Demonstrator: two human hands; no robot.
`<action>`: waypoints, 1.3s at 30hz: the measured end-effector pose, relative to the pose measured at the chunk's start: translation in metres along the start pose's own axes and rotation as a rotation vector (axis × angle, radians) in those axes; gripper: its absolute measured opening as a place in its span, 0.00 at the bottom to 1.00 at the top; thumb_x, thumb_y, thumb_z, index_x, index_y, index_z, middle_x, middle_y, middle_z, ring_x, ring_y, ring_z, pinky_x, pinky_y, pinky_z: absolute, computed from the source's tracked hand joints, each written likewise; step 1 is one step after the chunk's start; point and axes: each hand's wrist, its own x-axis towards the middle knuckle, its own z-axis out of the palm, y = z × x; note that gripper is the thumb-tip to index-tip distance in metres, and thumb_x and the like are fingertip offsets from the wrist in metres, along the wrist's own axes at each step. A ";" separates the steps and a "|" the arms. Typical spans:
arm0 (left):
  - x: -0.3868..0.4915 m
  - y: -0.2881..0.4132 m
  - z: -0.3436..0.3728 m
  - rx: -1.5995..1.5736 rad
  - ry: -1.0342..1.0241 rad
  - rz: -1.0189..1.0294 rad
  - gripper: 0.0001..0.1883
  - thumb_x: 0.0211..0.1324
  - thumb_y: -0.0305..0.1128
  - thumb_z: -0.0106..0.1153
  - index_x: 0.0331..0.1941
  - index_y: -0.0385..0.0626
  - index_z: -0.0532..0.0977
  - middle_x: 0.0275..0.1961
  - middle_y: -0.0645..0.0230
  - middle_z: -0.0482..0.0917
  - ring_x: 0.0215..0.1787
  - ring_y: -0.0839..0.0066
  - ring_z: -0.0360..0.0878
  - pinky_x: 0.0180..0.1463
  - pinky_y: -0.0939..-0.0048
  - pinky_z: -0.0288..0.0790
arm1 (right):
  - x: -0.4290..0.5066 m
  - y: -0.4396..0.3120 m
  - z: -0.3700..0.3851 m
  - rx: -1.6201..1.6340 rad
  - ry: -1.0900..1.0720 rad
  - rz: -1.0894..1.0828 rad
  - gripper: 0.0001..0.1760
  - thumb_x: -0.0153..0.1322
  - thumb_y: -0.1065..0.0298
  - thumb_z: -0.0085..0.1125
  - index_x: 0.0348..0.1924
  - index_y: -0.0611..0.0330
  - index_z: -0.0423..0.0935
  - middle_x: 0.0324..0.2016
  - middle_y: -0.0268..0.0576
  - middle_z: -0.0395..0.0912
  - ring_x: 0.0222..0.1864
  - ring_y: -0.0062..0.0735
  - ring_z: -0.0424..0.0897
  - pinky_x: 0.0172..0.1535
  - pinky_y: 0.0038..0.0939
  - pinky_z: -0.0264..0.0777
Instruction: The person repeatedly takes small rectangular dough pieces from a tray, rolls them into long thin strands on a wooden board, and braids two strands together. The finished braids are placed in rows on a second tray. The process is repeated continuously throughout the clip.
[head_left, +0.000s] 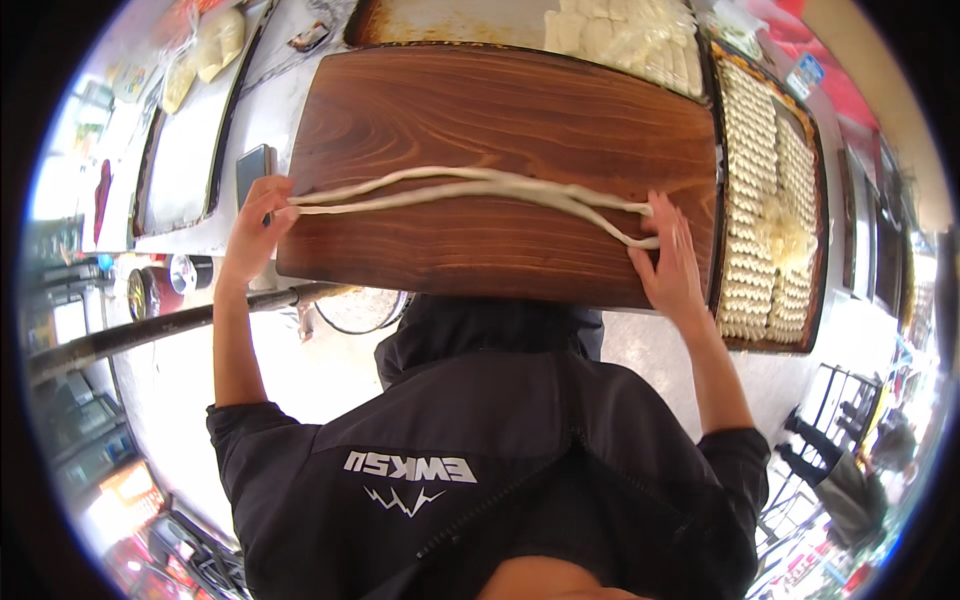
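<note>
Two long, thin strands of pale dough (480, 184) stretch across a brown wooden board (465, 255), close together in the middle and apart near the right end. At the board's left edge, my left hand (262, 217) pinches their left ends between thumb and fingers. Over the right part of the board, my right hand (667, 255) is at their other ends, one near the fingertips and one by the thumb; it is slightly blurred. Whether the strands join inside either hand is hidden.
A tray of twisted dough pieces (750, 225) stands right of the board. Behind it lies a tray (450, 22) with plastic-covered dough strips (622, 37). A phone (253, 169) lies beside my left hand. A metal bar (172, 322) runs at lower left. Another person (840, 480) is at far right.
</note>
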 end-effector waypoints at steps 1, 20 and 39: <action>-0.001 0.013 -0.002 -0.402 0.099 -0.047 0.10 0.69 0.36 0.54 0.35 0.44 0.78 0.48 0.57 0.81 0.51 0.60 0.80 0.66 0.60 0.68 | -0.004 0.000 -0.003 0.004 -0.056 0.010 0.20 0.76 0.59 0.57 0.56 0.61 0.72 0.64 0.53 0.69 0.67 0.57 0.66 0.67 0.51 0.61; -0.014 -0.016 -0.008 -1.004 0.026 -0.530 0.09 0.71 0.36 0.53 0.42 0.43 0.77 0.38 0.75 0.73 0.42 0.81 0.72 0.50 0.77 0.67 | 0.015 0.011 0.005 0.018 0.045 0.015 0.22 0.76 0.66 0.56 0.62 0.62 0.69 0.55 0.51 0.76 0.64 0.58 0.68 0.67 0.47 0.60; -0.030 -0.025 -0.014 -0.877 0.355 -0.583 0.10 0.70 0.36 0.56 0.41 0.41 0.80 0.35 0.72 0.76 0.41 0.78 0.76 0.52 0.73 0.71 | 0.001 0.018 0.000 0.283 -0.149 0.474 0.06 0.75 0.70 0.56 0.43 0.61 0.74 0.56 0.51 0.78 0.57 0.49 0.77 0.57 0.41 0.72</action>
